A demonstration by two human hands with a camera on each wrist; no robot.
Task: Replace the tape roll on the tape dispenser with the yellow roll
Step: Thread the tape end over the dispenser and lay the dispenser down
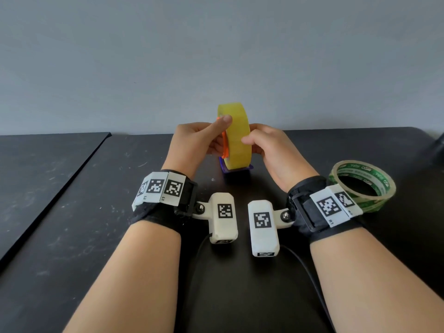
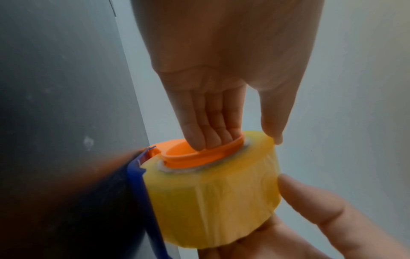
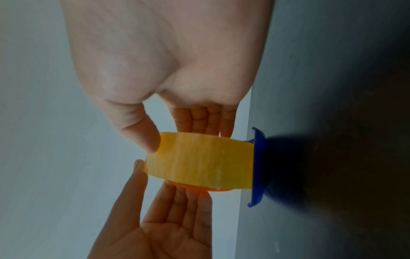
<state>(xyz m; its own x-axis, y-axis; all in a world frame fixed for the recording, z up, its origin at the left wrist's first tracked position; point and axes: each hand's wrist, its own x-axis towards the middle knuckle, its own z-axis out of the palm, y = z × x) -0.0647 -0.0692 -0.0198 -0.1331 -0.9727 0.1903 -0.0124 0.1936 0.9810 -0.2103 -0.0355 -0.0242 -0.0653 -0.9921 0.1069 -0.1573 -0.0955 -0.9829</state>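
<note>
The yellow tape roll (image 1: 237,135) stands on edge on the blue dispenser (image 1: 236,169) at the table's middle back. An orange hub (image 1: 224,146) sits in its left face. My left hand (image 1: 211,138) pinches the roll: the fingers (image 2: 206,136) reach into the orange hub (image 2: 193,157) and the thumb lies on the rim of the yellow roll (image 2: 210,201). My right hand (image 1: 259,143) grips the roll from the other side, with the thumb on the band of the yellow roll (image 3: 199,161) and the fingers (image 3: 199,122) behind its far face. The blue dispenser (image 3: 257,166) is partly hidden.
A clear roll with green print (image 1: 362,186) lies flat just right of my right wrist. The black table (image 1: 84,212) meets a grey wall close behind the dispenser. A second black panel (image 1: 43,159) lies at the left. Cables run between my forearms.
</note>
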